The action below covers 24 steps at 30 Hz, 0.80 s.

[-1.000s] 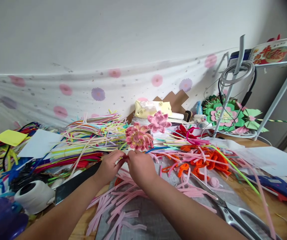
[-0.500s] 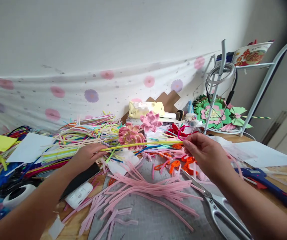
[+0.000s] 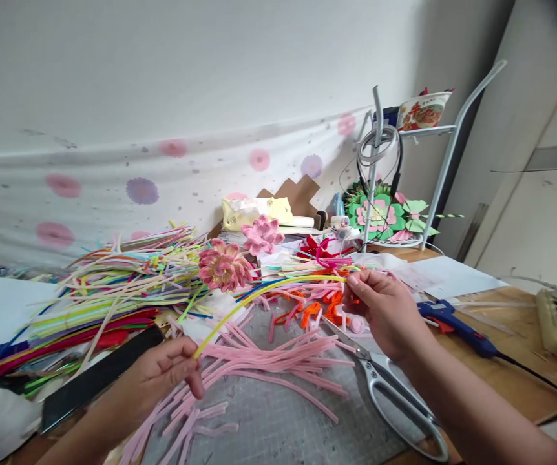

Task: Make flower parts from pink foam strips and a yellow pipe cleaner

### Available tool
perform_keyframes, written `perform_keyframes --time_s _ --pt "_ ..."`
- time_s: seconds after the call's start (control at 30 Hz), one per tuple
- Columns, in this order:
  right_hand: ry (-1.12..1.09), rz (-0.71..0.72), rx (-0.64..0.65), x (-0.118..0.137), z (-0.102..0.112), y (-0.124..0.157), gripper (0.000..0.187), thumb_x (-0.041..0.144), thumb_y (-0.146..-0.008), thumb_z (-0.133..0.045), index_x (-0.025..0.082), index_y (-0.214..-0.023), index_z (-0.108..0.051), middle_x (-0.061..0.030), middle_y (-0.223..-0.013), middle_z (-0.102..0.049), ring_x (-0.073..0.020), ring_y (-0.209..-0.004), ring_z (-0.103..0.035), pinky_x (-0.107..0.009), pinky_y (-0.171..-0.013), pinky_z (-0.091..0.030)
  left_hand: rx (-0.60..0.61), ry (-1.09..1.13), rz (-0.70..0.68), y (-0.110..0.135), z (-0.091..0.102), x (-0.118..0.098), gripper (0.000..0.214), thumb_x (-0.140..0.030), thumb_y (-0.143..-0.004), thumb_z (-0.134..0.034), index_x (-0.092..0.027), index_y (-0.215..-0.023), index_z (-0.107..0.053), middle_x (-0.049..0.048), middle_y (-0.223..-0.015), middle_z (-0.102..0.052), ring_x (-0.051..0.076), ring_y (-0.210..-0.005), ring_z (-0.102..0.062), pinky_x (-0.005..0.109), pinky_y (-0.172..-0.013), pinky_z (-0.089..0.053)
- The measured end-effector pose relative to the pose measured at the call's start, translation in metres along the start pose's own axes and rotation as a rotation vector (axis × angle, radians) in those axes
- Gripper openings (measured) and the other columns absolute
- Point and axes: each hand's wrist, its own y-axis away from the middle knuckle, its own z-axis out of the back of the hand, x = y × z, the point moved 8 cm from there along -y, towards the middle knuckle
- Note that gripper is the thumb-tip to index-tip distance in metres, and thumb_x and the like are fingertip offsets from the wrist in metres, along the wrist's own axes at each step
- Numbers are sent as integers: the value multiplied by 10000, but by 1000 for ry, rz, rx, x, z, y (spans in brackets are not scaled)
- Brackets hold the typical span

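Left hand [image 3: 174, 368]: finger and thumb pinched on lower end of yellow pipe cleaner [image 3: 259, 290]. Right hand [image 3: 380, 310]: pinched on other end, higher up. Yellow length arched between hands, over gray mat [image 3: 278, 410] and pink pipe cleaners [image 3: 278, 357] loosely bunched there. Two pink flowers [image 3: 225, 266] just beyond arch. Scissors [image 3: 371, 369] near right forearm, blades toward orange pieces [image 3: 311, 315]. Blue glue gun [image 3: 462, 328] on wooden counter [image 3: 496, 381], farther right.
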Motion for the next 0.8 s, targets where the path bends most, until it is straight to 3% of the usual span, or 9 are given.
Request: perform_keyframes --time_s 0.07,0.13,0.23,0.33,0.53,0.8 --pt "-36 -14 -2 -6 -3 3 337 442 -649 -716 165 -668 -524 37 -592 -550 -84 -527 -496 -208 -511 -430 49 143 0 -1 -22 -10 274 -416 -811 -501 -207 -705 -645 24 -713 -645 168 -699 -556 261 -675 -428" --pt "-9 -22 31 -14 -11 5 324 433 -670 -701 160 -671 -527 33 -588 -554 -81 -524 -492 -202 -509 -416 6 284 -26 -7 -37 -26 230 -402 -773 -560 -195 -720 -647 30 -749 -624 169 -733 -549 265 -678 -434" --pt "70 -23 80 -23 -26 2 307 425 -691 -677 152 -672 -537 28 -573 -559 -75 -514 -487 -194 -501 -392 -159 496 -5 -26 -43 -44 238 -403 -730 -617 -176 -660 -607 -16 -604 -520 112 -570 -477 226 -548 -407" --pt "107 -32 86 -27 -42 -12 290 411 -676 -666 150 -660 -542 28 -553 -559 -76 -492 -485 -198 -486 -393 -232 623 16 -52 -43 -54 252 -407 -692 -651 -160 -693 -599 -34 -577 -497 83 -505 -456 206 -488 -398" --pt "139 -43 60 -28 -72 -51 235 352 -656 -638 151 -613 -523 22 -528 -558 -73 -439 -476 -184 -416 -376 -330 608 -15 -94 -33 -64 286 -419 -664 -655 -152 -671 -551 -60 -482 -483 53 -375 -412 167 -366 -357" --pt "158 -95 64 -44 -88 -70 190 300 -658 -611 154 -582 -517 13 -515 -561 -71 -418 -479 -176 -389 -371 -321 551 -5 -115 -45 -65 246 -381 -721 -589 -152 -654 -529 -22 -531 -571 59 -358 -441 180 -356 -400"
